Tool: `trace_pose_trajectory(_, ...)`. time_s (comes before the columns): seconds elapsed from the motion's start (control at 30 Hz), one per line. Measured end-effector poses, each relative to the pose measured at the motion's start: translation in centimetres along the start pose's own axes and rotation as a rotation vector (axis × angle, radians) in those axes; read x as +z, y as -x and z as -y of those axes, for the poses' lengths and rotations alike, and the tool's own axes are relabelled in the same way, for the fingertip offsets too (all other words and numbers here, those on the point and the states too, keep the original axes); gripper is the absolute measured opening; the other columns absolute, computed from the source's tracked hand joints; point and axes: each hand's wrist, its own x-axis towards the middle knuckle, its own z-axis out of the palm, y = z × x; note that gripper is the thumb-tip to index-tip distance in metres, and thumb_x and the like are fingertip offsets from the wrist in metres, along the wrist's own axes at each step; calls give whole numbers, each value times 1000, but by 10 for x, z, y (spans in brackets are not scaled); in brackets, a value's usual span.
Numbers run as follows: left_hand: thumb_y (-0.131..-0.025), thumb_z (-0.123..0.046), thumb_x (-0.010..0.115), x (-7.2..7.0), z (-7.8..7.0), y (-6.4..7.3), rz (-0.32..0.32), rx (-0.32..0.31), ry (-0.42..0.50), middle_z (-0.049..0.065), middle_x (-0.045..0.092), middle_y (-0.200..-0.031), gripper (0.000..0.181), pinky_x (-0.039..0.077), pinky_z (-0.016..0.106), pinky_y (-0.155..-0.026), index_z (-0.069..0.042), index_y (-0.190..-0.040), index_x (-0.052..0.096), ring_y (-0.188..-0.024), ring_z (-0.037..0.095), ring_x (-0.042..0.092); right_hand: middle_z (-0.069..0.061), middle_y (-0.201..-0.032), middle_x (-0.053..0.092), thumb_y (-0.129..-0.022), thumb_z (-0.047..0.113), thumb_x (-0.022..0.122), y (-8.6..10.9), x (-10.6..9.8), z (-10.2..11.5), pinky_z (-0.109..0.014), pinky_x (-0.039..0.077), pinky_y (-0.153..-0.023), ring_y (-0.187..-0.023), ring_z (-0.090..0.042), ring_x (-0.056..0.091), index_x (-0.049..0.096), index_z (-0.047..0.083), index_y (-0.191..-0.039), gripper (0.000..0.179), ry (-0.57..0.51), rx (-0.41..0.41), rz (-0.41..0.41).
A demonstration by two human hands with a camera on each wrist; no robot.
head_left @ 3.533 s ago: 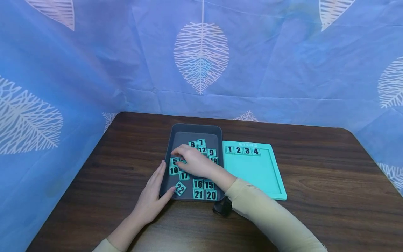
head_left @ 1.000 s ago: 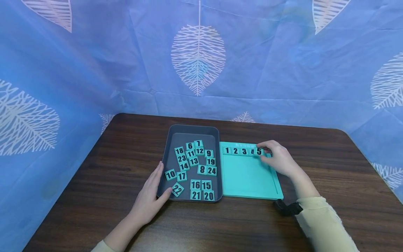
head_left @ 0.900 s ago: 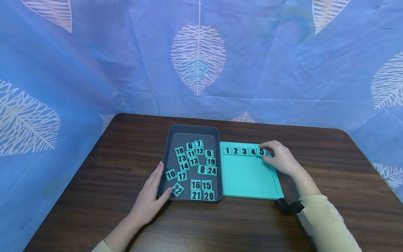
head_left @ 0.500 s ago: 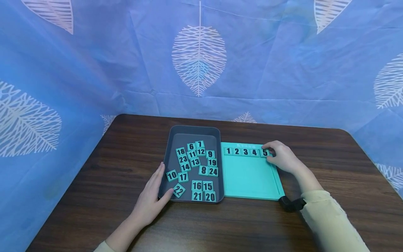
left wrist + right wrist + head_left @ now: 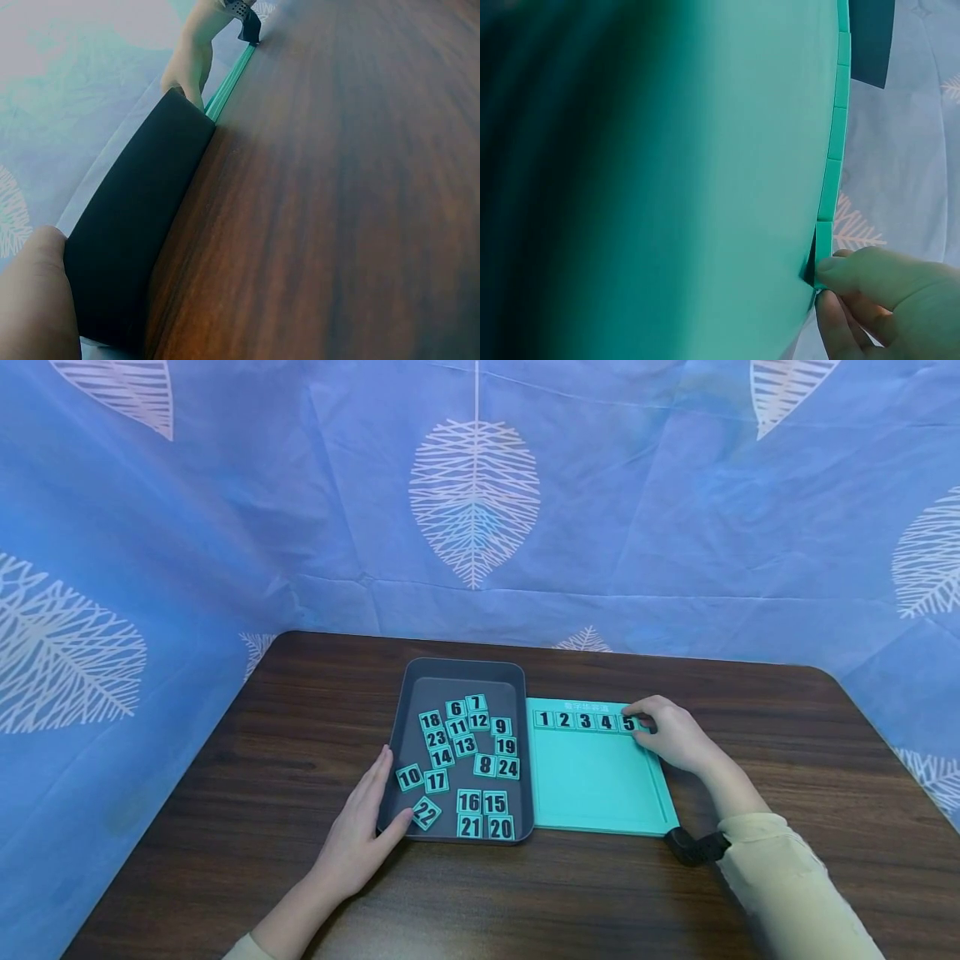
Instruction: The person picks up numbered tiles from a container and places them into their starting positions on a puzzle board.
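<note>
At the crosswise row's [image 5: 585, 722] right end, tile 5 [image 5: 627, 724] right way up.

1 tray [image 5: 463, 685], 19 tray tiles [image 5: 465, 745]; 1 board [image 5: 592, 785], 5 board tiles [image 5: 585, 721]; 2 hands [image 5: 357, 827]; 1 table [image 5: 787, 760].

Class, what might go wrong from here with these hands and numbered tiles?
Tile 5, pinched by the right hand beside tile 4, might knock its neighbour askew. The left hand, thumb close to tile 22, might nudge it. Tile 6 and tile 9 might be confused if one is turned upside down.
</note>
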Motion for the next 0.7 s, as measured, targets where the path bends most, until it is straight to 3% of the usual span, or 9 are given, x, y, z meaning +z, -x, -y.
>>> trace_pose_trajectory(0.43,-96,-42,54,0,0,-1,-4,6,1,2,14,-159,75,23,57,-107,-19,-155,14,-143,26,17,-25,-122,52,-91,-1,58,1,3,-1,-49,47,-80,-101,-36,55,59,-5,-122,32,21,-13,-24)
trace_pose_trajectory(0.7,-96,-42,54,0,0,0,-6,8,2,1,14,-159,75,23,57,-107,-19,-155,14,-143,25,17,-21,-116,54,-92,4,60,2,0,12,-44,44,-73,-92,-31,53,59,-4,-123,32,1,-34,-44)
